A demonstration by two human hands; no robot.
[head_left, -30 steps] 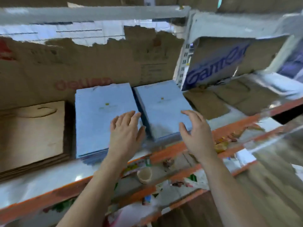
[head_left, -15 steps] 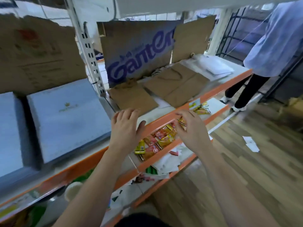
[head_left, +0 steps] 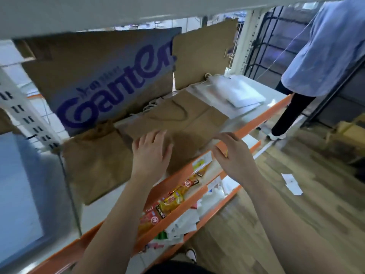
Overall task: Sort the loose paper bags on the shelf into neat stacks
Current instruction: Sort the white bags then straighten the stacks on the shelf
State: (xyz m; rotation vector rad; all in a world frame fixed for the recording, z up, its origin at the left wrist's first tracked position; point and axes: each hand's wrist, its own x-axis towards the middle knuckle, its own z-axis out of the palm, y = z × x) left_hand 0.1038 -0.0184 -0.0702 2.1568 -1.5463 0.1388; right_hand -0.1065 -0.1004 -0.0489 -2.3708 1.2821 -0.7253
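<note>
My left hand (head_left: 150,153) is spread wide over a flat brown paper bag (head_left: 183,123) on the shelf (head_left: 262,117). At its 3 o'clock my right hand (head_left: 233,155) curls at the shelf edge; I cannot tell whether it grips anything. A smaller brown bag (head_left: 94,167) lies at 9 o'clock, and white bags (head_left: 235,89) lie farther back at 1 o'clock.

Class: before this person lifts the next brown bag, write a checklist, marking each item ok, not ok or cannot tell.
1. Left hand free, open over large brown bag: ok.
2. Right hand gripping that bag's edge: cannot tell, blurred.
3. Large brown bag squared with small brown bag: not ok, different angles.
4. White bags apart from brown ones: cannot tell.
5. Other person clear of shelf: ok, past its end.
</note>
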